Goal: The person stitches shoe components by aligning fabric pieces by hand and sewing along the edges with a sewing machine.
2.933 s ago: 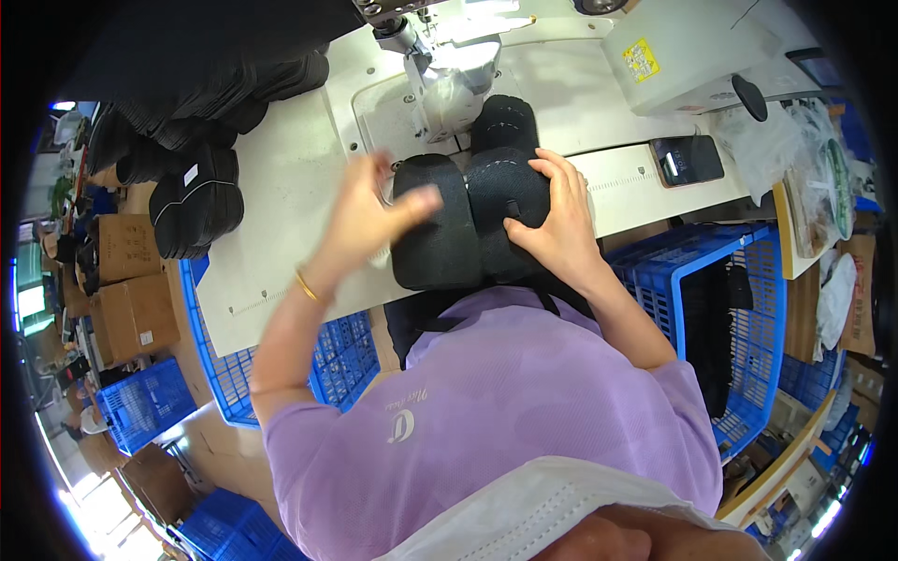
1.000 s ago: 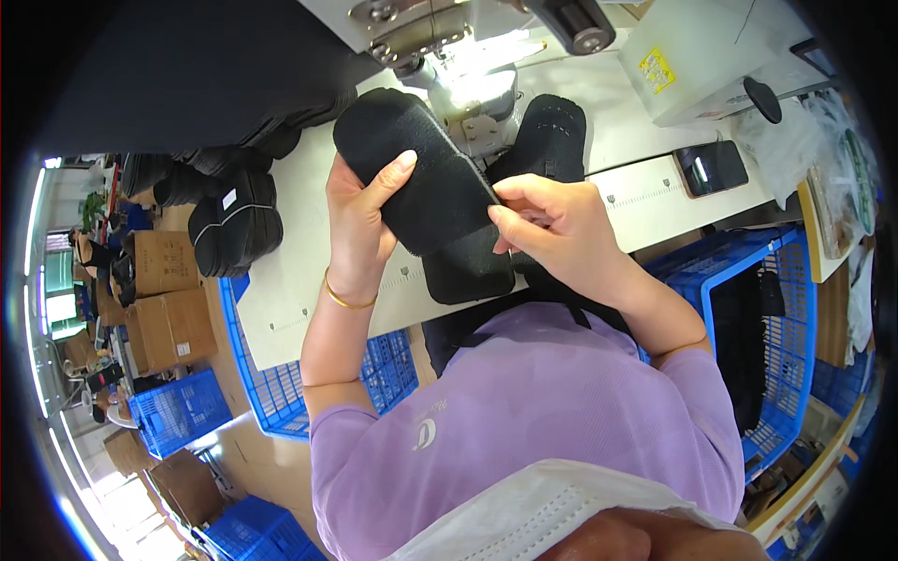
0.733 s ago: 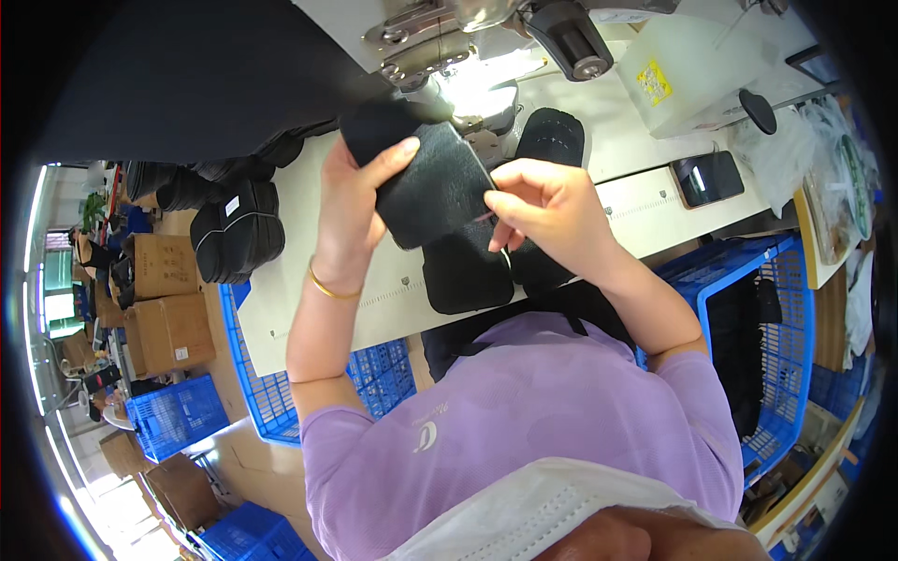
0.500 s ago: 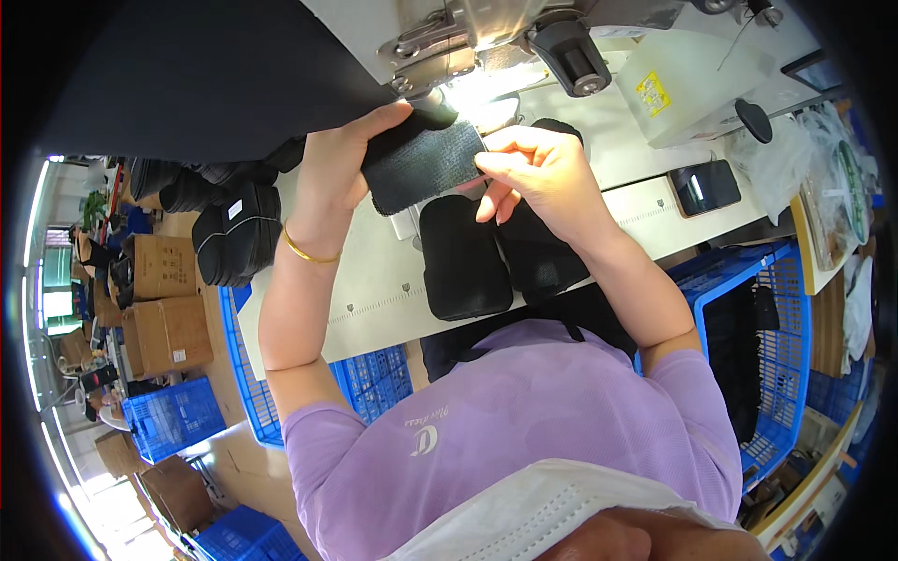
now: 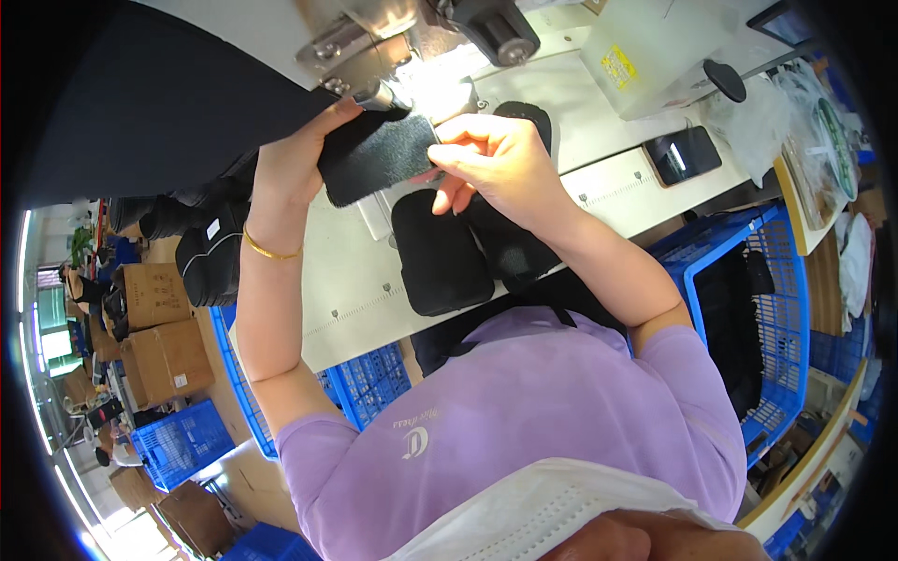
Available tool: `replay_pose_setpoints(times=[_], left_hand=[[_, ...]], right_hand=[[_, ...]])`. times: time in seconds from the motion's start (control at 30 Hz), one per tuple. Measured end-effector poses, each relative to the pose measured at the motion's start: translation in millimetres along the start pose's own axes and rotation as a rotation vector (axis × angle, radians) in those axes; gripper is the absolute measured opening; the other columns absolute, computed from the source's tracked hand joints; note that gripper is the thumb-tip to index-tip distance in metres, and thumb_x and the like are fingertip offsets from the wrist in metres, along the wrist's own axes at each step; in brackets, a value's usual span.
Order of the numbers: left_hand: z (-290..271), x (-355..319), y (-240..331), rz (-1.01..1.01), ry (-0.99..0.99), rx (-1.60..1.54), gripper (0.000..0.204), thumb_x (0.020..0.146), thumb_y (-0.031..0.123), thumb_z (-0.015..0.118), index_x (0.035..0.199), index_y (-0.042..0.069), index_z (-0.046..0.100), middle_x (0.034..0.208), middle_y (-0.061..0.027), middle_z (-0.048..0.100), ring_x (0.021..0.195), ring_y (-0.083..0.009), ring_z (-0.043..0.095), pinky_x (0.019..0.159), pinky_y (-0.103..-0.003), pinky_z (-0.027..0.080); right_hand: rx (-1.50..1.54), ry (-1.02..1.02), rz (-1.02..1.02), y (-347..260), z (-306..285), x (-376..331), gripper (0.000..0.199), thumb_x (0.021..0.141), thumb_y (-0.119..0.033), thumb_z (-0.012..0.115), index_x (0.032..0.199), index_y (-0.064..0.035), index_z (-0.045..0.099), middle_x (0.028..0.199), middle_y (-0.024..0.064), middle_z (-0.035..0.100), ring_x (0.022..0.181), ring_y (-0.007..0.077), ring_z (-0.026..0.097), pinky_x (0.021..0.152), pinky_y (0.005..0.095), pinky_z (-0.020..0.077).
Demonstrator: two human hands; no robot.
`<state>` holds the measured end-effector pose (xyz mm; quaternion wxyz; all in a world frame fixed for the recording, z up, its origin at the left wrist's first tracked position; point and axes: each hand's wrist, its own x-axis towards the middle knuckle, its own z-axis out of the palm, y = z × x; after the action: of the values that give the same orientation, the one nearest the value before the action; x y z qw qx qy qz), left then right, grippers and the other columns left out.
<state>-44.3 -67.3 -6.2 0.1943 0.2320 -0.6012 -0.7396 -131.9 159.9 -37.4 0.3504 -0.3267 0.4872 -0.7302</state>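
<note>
Under the lit head of a sewing machine (image 5: 393,47), a black textured fabric piece (image 5: 379,161) is held up at the worktable. My left hand (image 5: 297,159) grips its left edge, thumb on top near the machine's metal foot. At the opposite edge, my right hand (image 5: 500,164) pinches the piece between thumb and fingers, the other fingers curled below. Closer to my body lie a black padded piece (image 5: 440,257) and a second black padded piece (image 5: 510,238), side by side on the white table (image 5: 351,313). The fabric edge at the needle is hidden by glare.
A phone (image 5: 683,155) lies on the table at the right, near a clear plastic bag (image 5: 748,126). Stacked black pieces (image 5: 210,257) sit at the left edge. A blue basket (image 5: 786,318) with black goods stands at my right; cardboard boxes (image 5: 166,355) are on the left.
The whole view has shifted, so the machine, table and hands appear farther left. Both hands keep their hold on the fabric piece, which stays close to the machine's foot.
</note>
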Motion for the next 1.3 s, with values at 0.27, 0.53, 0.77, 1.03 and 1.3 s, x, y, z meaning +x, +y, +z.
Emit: replay_pose_setpoints(times=[0.27,0.53,0.77,1.03,1.3], left_hand=[[40.7,-67.8,-2.0,1.140,0.171,1.171,0.038,0.073,0.020,0.084,0.103,0.004,0.069,0.097,-0.0094,0.067,0.088,-0.0250,0.062,0.081,-0.034,0.048],[28.8,-69.0,-9.9,1.005,-0.185,0.967,0.025,0.077,0.001,0.075,0.102,0.000,0.071,0.098,-0.0107,0.069,0.087,-0.0237,0.066,0.076,-0.030,0.053],[43.6,-76.8,-20.8,1.328,-0.090,1.199,0.022,0.075,-0.006,0.071,0.097,-0.002,0.072,0.098,-0.0122,0.068,0.085,-0.0273,0.067,0.075,-0.034,0.055],[37.5,-73.1,-26.4,1.524,-0.031,1.318,0.035,0.058,0.003,0.066,0.091,-0.005,0.072,0.095,-0.0126,0.069,0.091,-0.0262,0.068,0.076,-0.035,0.059],[36.0,-65.1,-25.0,1.528,-0.025,1.326,0.036,0.058,0.003,0.065,0.093,-0.006,0.071,0.097,-0.0131,0.069,0.093,-0.0266,0.068,0.077,-0.036,0.059]], right_hand=[[-0.050,0.019,-0.036,6.3,3.0,0.3,0.014,0.094,-0.010,0.063,0.098,0.0041,0.065,0.083,0.0100,0.072,0.065,0.0134,0.070,0.055,0.0219,0.0518],[0.165,-0.107,-0.095,26.6,18.1,-15.6,0.042,0.094,-0.007,0.051,0.134,0.0052,0.049,0.127,0.0148,0.059,0.118,0.0202,0.058,0.100,0.0370,0.0495],[0.406,-0.137,-0.029,29.0,32.2,-23.1,0.047,0.091,0.004,0.050,0.138,0.0035,0.046,0.135,0.0131,0.054,0.126,0.0201,0.052,0.102,0.0347,0.0465],[0.440,-0.174,0.029,28.5,38.7,-23.6,0.060,0.090,0.007,0.048,0.148,0.0010,0.034,0.149,0.0116,0.042,0.137,0.0180,0.041,0.110,0.0329,0.0374],[0.495,-0.129,0.013,24.2,44.9,-12.7,0.055,0.085,0.010,0.045,0.139,-0.0003,0.042,0.136,0.0077,0.052,0.129,0.0144,0.046,0.105,0.0308,0.0388]])
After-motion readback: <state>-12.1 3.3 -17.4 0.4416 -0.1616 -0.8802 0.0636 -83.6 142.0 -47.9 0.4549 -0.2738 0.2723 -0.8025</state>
